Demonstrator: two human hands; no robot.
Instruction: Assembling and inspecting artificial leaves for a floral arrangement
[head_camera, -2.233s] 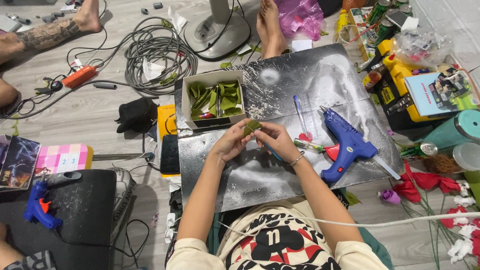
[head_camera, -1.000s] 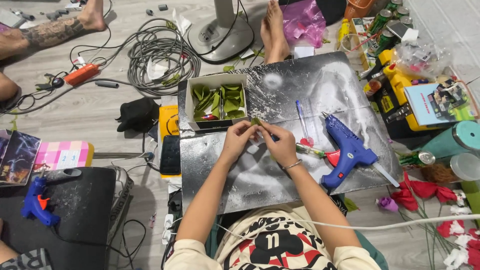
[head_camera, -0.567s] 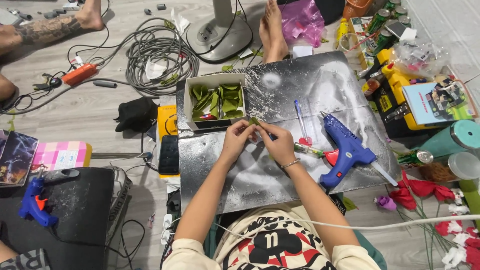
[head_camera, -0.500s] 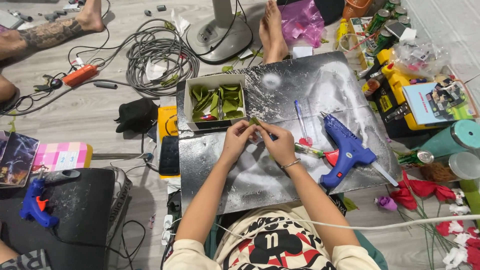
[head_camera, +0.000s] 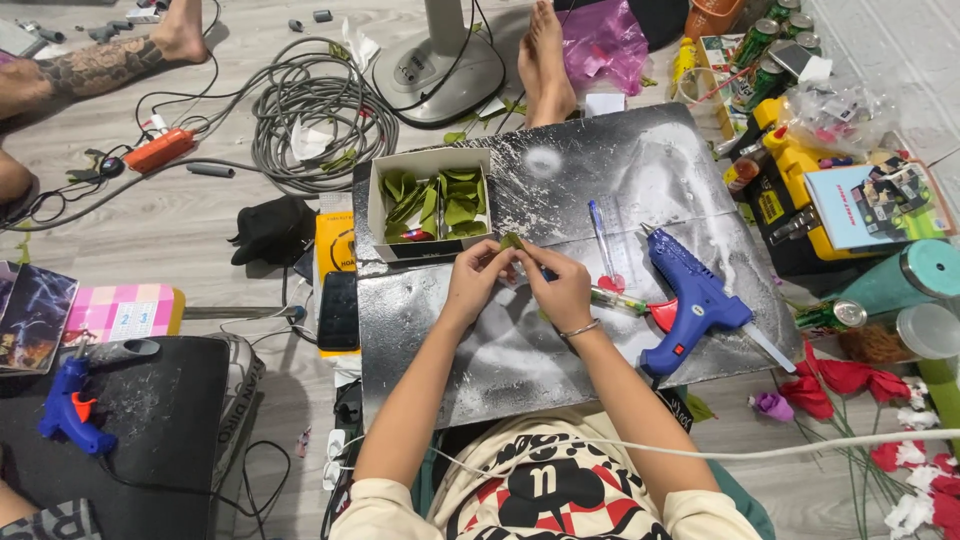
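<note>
A small green leaf-shaped piece of fabric (head_camera: 512, 241) is pinched between the fingertips of both hands, held just above the scuffed silver metal work sheet (head_camera: 520, 350), right beside the open cardboard box of similar green leaves (head_camera: 429, 201). Only its upper edge shows; the fingers hide the remainder.

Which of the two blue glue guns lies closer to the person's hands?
The blue glue gun on the silvery board, beside the right hand; the other glue gun lies far left on the black mat.

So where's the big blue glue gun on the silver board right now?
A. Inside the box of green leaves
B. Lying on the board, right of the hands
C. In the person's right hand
B: the blue glue gun lies on the silver board, untouched, while both hands pinch a small green piece.
</note>
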